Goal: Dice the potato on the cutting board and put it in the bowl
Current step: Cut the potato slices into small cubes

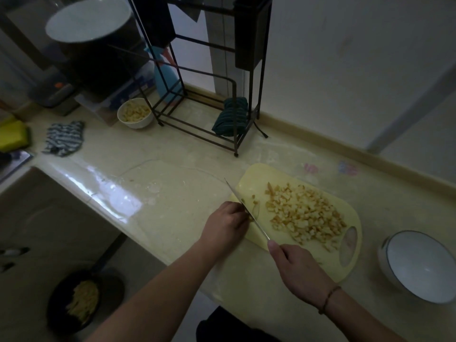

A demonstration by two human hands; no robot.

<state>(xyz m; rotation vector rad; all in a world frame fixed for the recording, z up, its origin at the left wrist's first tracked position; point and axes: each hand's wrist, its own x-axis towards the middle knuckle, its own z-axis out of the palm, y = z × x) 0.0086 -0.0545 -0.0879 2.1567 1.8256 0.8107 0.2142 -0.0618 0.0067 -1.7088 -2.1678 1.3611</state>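
We look down on a pale surface [172, 193], and on it lies the yellow cutting board [291, 176], with a big heap of diced potato [306, 213] spread across its middle — most of the chopping looks done. Just right of the board sits the white bowl [419, 265], and it looks bare inside, so the transfer is all ahead of us. Our right hand [298, 270] wraps round the handle of the knife [246, 213], blade angled over the board's left edge. Our left hand [228, 222], fingers curled, seems to pinch something small against the blade; what exactly, we cannot tell. A few stray bits [254, 199] lie beside it, uncut or nearly so.
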